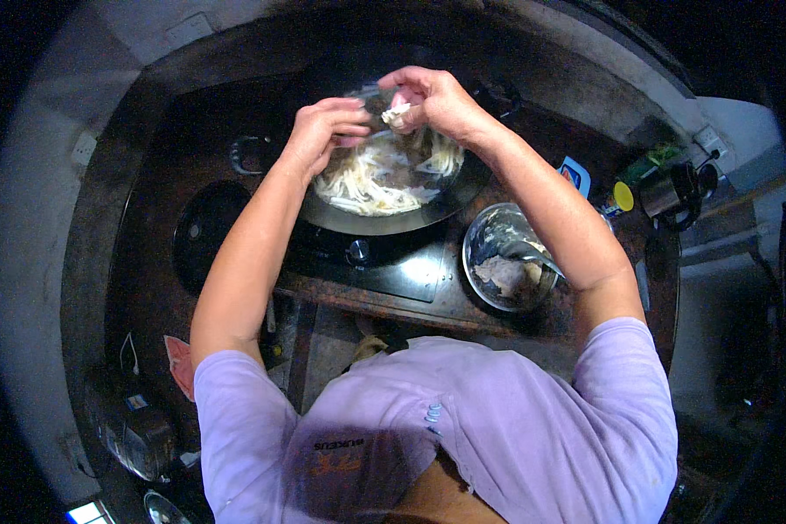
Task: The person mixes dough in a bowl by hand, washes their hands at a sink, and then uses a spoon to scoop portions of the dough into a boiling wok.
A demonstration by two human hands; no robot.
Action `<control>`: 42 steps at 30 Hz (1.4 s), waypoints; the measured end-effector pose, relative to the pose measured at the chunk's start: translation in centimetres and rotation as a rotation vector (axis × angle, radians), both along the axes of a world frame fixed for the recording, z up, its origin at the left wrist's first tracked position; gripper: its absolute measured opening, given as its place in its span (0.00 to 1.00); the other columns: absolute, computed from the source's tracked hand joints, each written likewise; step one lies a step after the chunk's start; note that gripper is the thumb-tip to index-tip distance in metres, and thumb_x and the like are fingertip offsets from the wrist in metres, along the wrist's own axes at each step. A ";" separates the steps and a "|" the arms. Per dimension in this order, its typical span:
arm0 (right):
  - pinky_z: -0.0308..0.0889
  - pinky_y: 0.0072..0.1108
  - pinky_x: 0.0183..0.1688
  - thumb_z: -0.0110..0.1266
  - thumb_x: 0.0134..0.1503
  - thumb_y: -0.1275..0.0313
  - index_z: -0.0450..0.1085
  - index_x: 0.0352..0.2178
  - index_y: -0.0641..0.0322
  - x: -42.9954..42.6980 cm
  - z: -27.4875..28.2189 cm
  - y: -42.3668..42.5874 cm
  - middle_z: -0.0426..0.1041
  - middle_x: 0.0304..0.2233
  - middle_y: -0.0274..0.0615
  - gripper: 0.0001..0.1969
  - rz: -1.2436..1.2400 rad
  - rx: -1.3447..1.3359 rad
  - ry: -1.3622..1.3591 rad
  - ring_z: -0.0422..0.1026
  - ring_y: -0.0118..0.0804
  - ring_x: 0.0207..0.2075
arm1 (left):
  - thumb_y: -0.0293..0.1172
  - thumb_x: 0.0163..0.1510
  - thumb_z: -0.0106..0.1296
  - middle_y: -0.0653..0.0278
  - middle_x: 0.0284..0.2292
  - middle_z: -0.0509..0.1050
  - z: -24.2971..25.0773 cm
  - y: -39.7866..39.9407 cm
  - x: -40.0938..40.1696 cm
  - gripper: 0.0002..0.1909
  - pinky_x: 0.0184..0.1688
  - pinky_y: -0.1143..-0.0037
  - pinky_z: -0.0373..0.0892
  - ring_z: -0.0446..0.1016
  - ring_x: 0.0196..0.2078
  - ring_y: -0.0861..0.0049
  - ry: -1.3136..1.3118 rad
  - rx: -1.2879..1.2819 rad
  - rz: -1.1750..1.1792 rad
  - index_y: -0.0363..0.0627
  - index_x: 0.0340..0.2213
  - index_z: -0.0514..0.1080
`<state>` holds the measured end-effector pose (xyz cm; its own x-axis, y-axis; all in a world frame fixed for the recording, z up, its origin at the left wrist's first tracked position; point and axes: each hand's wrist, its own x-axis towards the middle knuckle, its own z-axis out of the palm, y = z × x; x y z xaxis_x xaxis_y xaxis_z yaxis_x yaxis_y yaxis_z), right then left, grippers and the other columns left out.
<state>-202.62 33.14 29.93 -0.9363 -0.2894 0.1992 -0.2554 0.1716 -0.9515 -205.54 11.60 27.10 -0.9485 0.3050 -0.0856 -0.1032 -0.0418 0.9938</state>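
Observation:
A wide dark wok (pixel 393 224) stands before me with whitish strips of food (pixel 373 183) in liquid. Over its right side, my right hand (pixel 435 101) pinches a small white lump that looks like dough (pixel 396 114) between thumb and fingers. Opposite it, my left hand (pixel 331 128) hovers above the wok's left part, its blurred fingers apart and nothing visible in them. A metal bowl (pixel 468 262) below my right forearm contains a pale, sticky, dough-like mass (pixel 507 275). From that bowl sticks out the handle of a metal utensil (pixel 547 260).
Under the wok is a black cooktop with a control knob (pixel 359 251). A round black lid or pan (pixel 203 229) lies left of it. Toward the right are a blue packet (pixel 575 175), a yellow-capped container (pixel 622 196) and an electric kettle (pixel 665 190). The counter's front edge (pixel 380 308) faces my body.

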 end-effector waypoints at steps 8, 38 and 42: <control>0.67 0.19 0.40 0.62 0.42 0.79 0.67 0.44 0.63 1.7 0.7 -1.6 0.70 0.35 0.37 0.24 0.044 0.285 0.491 0.69 0.27 0.35 | 0.21 0.46 0.52 0.52 0.32 0.74 1.5 0.8 1.7 0.10 0.35 0.64 0.74 0.76 0.31 0.65 -0.307 0.362 -0.127 0.33 0.33 0.70; 0.67 0.30 0.42 0.55 0.35 0.77 0.71 0.43 0.54 -3.3 -5.1 0.4 0.76 0.35 0.46 0.26 -0.252 0.913 0.153 0.74 0.46 0.40 | 0.24 0.42 0.45 0.43 0.32 0.74 0.1 -0.5 -3.6 0.15 0.42 0.64 0.69 0.73 0.37 0.50 0.776 -1.065 0.150 0.42 0.34 0.76; 0.67 0.32 0.42 0.59 0.39 0.70 0.71 0.41 0.50 -3.0 -6.5 0.7 0.76 0.35 0.44 0.22 -0.320 0.808 0.213 0.74 0.46 0.38 | 0.25 0.40 0.50 0.48 0.30 0.75 1.1 2.5 -1.3 0.14 0.39 0.64 0.69 0.74 0.34 0.52 0.892 -1.002 0.230 0.40 0.32 0.76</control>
<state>-205.65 33.86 23.42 -0.9626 -0.1481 0.2268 -0.2379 0.8625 -0.4467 -206.88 14.11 28.19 -0.8180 0.3038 0.4884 0.4963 0.8022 0.3321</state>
